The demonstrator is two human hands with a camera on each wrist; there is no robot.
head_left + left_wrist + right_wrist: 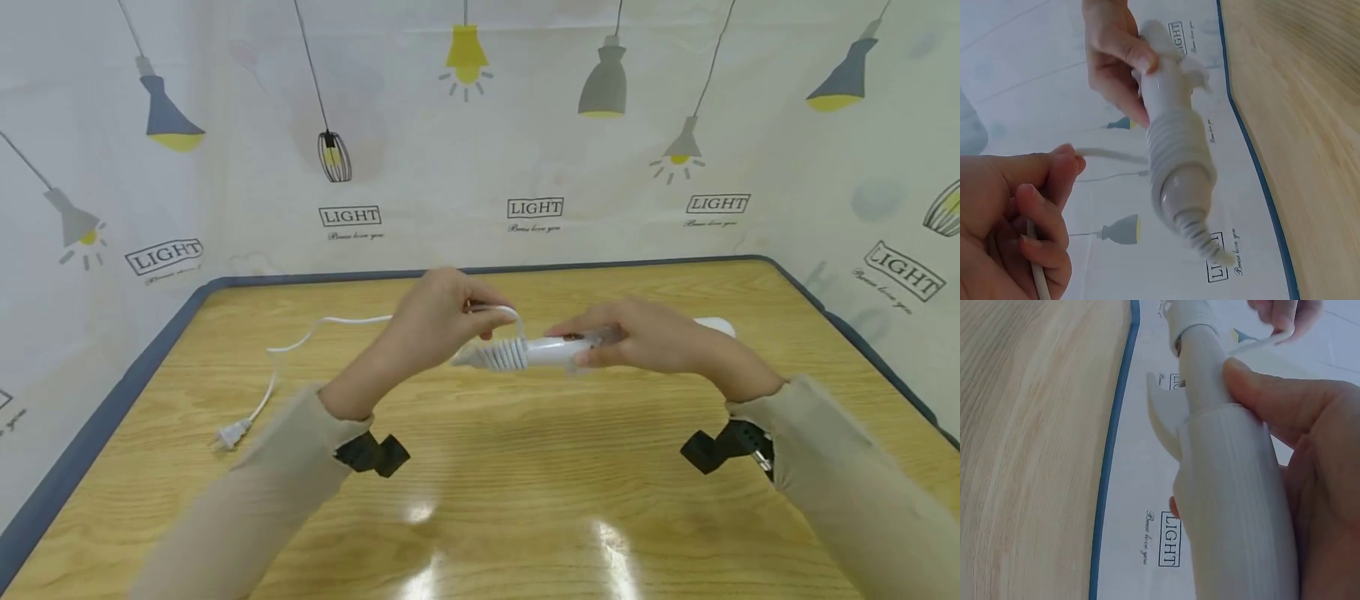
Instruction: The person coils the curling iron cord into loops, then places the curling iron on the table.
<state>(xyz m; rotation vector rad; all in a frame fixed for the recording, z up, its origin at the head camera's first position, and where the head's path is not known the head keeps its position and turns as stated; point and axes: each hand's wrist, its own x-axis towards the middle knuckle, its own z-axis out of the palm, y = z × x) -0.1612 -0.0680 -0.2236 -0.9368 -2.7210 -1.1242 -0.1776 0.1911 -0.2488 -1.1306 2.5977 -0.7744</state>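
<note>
My right hand (648, 337) grips a white curling iron (551, 352) around its middle, holding it nearly level above the table. In the right wrist view, a curved lever (1165, 415) sticks out from its side and the thumb lies along the body. Several turns of white cord (1175, 140) are wound around the handle end. My left hand (438, 321) pinches the cord between thumb and fingertips just beside these coils, and its other fingers curl around the trailing length (1038, 275). From that hand, the loose cord (348, 320) runs left to a plug (232, 434) on the table.
The wood-grain table (525, 483) has a dark blue edge strip (360, 277). Behind it and at both sides hangs a pale sheet (420, 150) printed with lamps. Black wrist mounts (371, 454) are strapped over both sleeves.
</note>
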